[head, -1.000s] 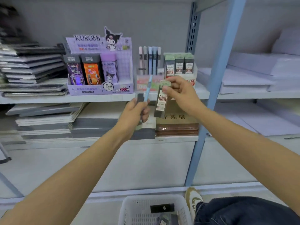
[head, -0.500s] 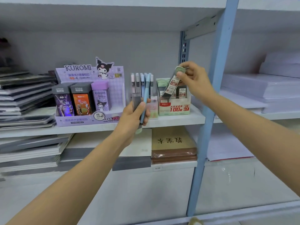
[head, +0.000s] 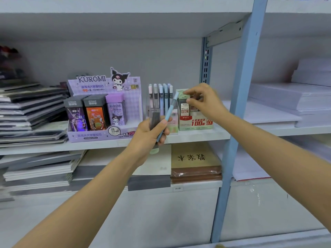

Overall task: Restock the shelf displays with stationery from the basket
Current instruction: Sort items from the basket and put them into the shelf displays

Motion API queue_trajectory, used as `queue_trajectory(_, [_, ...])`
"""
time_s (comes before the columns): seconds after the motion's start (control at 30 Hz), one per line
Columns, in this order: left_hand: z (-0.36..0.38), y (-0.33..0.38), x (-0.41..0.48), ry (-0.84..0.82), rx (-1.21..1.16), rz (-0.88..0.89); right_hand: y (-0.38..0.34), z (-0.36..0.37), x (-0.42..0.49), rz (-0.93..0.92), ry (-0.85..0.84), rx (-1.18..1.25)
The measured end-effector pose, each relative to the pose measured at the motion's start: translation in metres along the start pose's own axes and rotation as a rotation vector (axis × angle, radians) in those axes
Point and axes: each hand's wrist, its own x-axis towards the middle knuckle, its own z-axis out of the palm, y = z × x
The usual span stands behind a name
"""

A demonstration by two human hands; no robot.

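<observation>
Head view: The right hand [head: 202,101] pinches the green cap of a lead case [head: 184,108], which stands in the green display box [head: 197,123] on the shelf [head: 206,136]. This item is judged almost placed. The left hand [head: 152,133] grips a blue pen [head: 169,113] and a clear lead case [head: 155,118], both not yet shelved. The pen holder [head: 173,125] carries upright pens [head: 160,95]. The Kuromi box [head: 100,136] holds three rows of cases, with a gap at its right. The basket is out of view.

"KUROMI" on purple display box [head: 104,86]
</observation>
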Motion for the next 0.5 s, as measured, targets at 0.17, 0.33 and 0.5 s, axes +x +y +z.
queue_trajectory(0.17, [-0.002, 0.005, -0.010, -0.038, 0.083, -0.011, -0.022, -0.013, -0.015, -0.027, 0.096, 0.238])
queue_trajectory(0.33, [0.005, 0.009, -0.021, -0.074, 0.099, 0.001, -0.035, -0.014, -0.037, -0.009, -0.327, 0.528])
queue_trajectory(0.5, [-0.002, 0.014, -0.027, 0.047, -0.007, -0.039, -0.030, -0.015, -0.045, 0.091, -0.198, 0.739])
